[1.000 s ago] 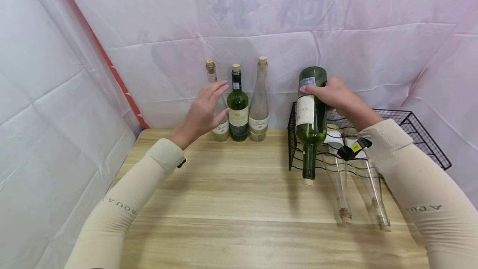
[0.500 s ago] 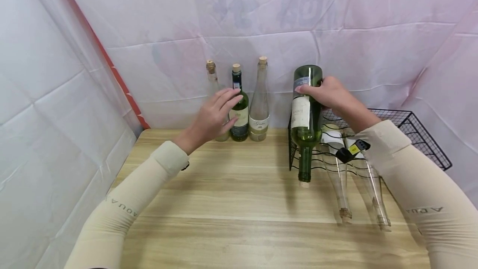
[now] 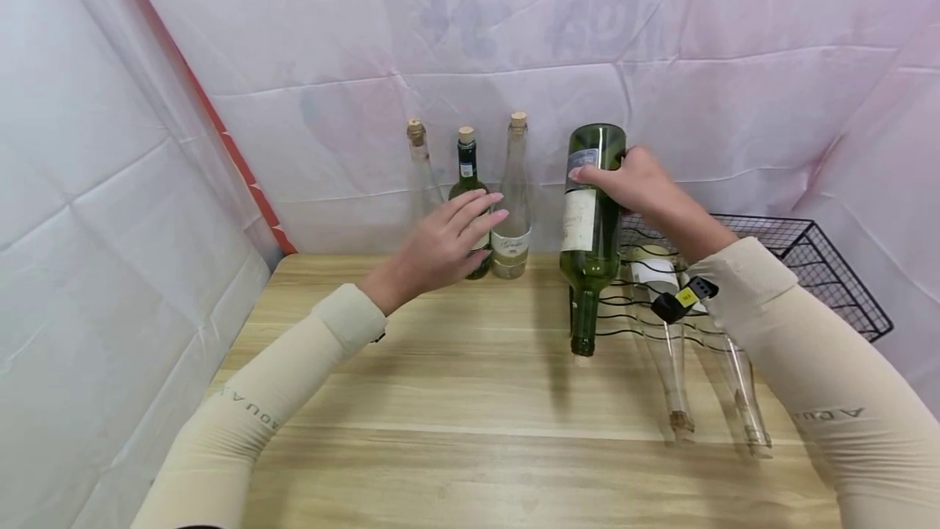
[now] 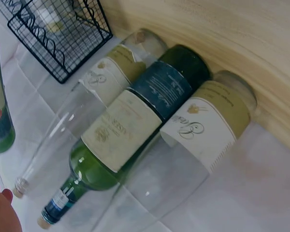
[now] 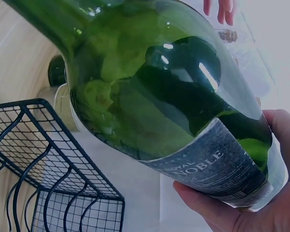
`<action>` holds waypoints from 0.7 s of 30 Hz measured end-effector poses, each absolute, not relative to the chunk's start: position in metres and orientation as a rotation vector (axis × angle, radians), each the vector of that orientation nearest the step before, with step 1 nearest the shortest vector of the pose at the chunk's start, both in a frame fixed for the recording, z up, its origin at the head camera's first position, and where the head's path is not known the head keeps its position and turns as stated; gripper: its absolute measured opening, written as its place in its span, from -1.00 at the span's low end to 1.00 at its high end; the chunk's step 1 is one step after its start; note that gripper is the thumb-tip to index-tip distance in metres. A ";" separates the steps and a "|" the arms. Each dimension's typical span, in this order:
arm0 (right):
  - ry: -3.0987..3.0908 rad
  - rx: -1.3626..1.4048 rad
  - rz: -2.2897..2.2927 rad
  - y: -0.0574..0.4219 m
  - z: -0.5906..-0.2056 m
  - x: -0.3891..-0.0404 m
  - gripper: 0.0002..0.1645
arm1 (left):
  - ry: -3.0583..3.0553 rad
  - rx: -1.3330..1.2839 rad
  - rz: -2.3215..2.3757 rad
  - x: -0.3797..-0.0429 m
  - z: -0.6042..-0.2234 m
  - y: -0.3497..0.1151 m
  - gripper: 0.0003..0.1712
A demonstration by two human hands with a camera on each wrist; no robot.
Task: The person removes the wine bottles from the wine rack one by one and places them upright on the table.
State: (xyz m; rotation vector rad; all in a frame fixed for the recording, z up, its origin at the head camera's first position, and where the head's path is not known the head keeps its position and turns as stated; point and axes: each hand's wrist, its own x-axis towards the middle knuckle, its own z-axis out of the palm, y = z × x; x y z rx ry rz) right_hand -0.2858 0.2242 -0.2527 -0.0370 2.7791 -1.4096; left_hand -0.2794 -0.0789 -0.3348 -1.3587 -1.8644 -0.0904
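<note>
My right hand (image 3: 635, 182) grips a green wine bottle (image 3: 596, 255) near its base. The bottle is tipped upside down, corked neck lowest, in front of the left end of a black wire wine rack (image 3: 837, 272). A dark "Royal Noble" label (image 5: 208, 164) shows in the right wrist view. My left hand (image 3: 444, 243) hovers with fingers extended and holds nothing. Behind it stand three corked bottles: a clear one (image 3: 423, 174), a green one (image 4: 121, 130) and another clear one (image 3: 514, 186). In the head view my left hand partly hides the first two.
Two clear bottles (image 3: 667, 357) lie in the rack, necks pointing to the front of the wooden table (image 3: 455, 398). White sheeting (image 3: 330, 162) hangs close behind the bottles and rack, and along the sides.
My right hand has carried the upside-down green bottle a little to the left. My left hand has moved right and slightly down, across the front of the standing bottles.
</note>
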 end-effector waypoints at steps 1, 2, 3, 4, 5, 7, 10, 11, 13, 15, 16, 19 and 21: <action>2.782 -0.036 -1.413 0.223 -0.252 -0.286 -0.11 | -1.865 -1.370 -0.076 -0.278 -0.335 -0.077 -0.28; 2.783 -0.036 -1.416 0.222 -0.252 -0.286 -0.12 | -1.865 -1.379 -0.065 -0.277 -0.336 -0.076 -0.30; 2.787 -0.038 -1.416 0.221 -0.252 -0.286 -0.12 | -1.864 -1.390 -0.051 -0.276 -0.336 -0.074 -0.31; 2.789 -0.042 -1.417 0.220 -0.252 -0.286 -0.12 | -1.860 -1.398 -0.034 -0.275 -0.337 -0.073 -0.32; 2.789 -0.046 -1.418 0.219 -0.251 -0.286 -0.12 | -1.852 -1.403 -0.019 -0.274 -0.338 -0.071 -0.33; 2.795 -0.060 -1.416 0.216 -0.250 -0.286 -0.13 | -1.831 -1.415 0.008 -0.272 -0.340 -0.069 -0.36; 2.811 -0.069 -1.411 0.212 -0.250 -0.286 -0.15 | -1.790 -1.428 0.048 -0.270 -0.342 -0.066 -0.39; 2.815 -0.069 -1.410 0.211 -0.250 -0.286 -0.16 | -1.781 -1.432 0.059 -0.269 -0.343 -0.065 -0.39; 2.826 -0.062 -1.396 0.210 -0.249 -0.286 -0.16 | -1.767 -1.437 0.074 -0.267 -0.344 -0.064 -0.40; 2.840 -0.054 -1.379 0.209 -0.250 -0.286 -0.15 | -1.753 -1.438 0.084 -0.266 -0.345 -0.063 -0.40; 2.844 -0.054 -1.374 0.208 -0.250 -0.286 -0.15 | -1.746 -1.439 0.085 -0.265 -0.346 -0.062 -0.40; 2.863 -0.055 -1.357 0.206 -0.251 -0.287 -0.14 | -1.728 -1.440 0.093 -0.264 -0.347 -0.060 -0.42; 2.876 -0.053 -1.351 0.206 -0.251 -0.288 -0.16 | -1.719 -1.438 0.111 -0.263 -0.348 -0.057 -0.45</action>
